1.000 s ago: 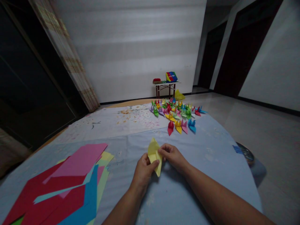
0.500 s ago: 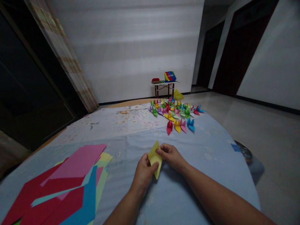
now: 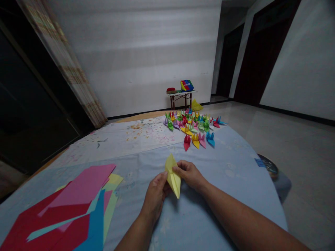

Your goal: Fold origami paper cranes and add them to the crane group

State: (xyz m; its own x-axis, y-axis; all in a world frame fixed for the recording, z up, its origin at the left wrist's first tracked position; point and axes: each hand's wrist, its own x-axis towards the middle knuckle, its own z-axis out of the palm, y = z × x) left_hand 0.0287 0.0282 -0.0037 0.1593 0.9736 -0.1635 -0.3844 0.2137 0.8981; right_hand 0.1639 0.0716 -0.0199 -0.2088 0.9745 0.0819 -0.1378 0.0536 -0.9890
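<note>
Blue cloth (image 3: 225,167) on floor | left hand (image 3: 155,195) and right hand (image 3: 190,173) both pinch folded yellow paper (image 3: 173,176) | paper cranes (image 3: 193,129) beyond

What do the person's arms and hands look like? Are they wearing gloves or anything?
No gloves. The left hand and the right hand are both bare, and so are both forearms as far as the picture shows, with no sleeves in view. I can see no watch, bracelet or ring, though the light is dim. The fingers look short and rounded, and the forearms are fairly thick.
</note>
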